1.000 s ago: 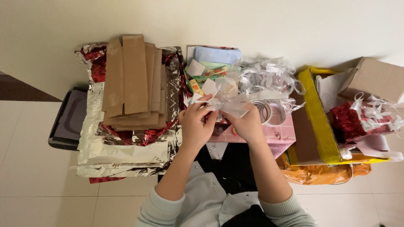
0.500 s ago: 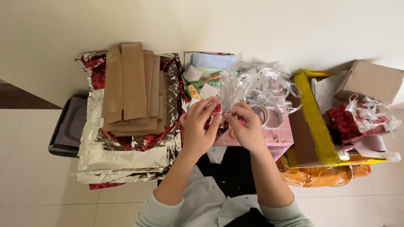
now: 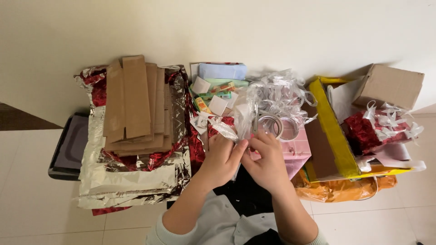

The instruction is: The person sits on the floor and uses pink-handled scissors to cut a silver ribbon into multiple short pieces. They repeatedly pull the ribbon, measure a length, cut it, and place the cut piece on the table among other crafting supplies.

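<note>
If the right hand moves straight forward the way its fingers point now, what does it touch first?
Probably the tape rolls on the pink box, just beyond the fingertips of the right hand. The clear ribbon tangle lies behind them. Depth is unclear from this overhead view.

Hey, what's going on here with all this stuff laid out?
A person works with both hands close together, the left hand and right hand pinching a piece of clear plastic film between the fingertips. Around them lie a stack of brown paper bags on silver and red foil sheets, tape rolls, a pink box, and a yellow-edged cardboard box holding red bundles with white ribbons.
</note>
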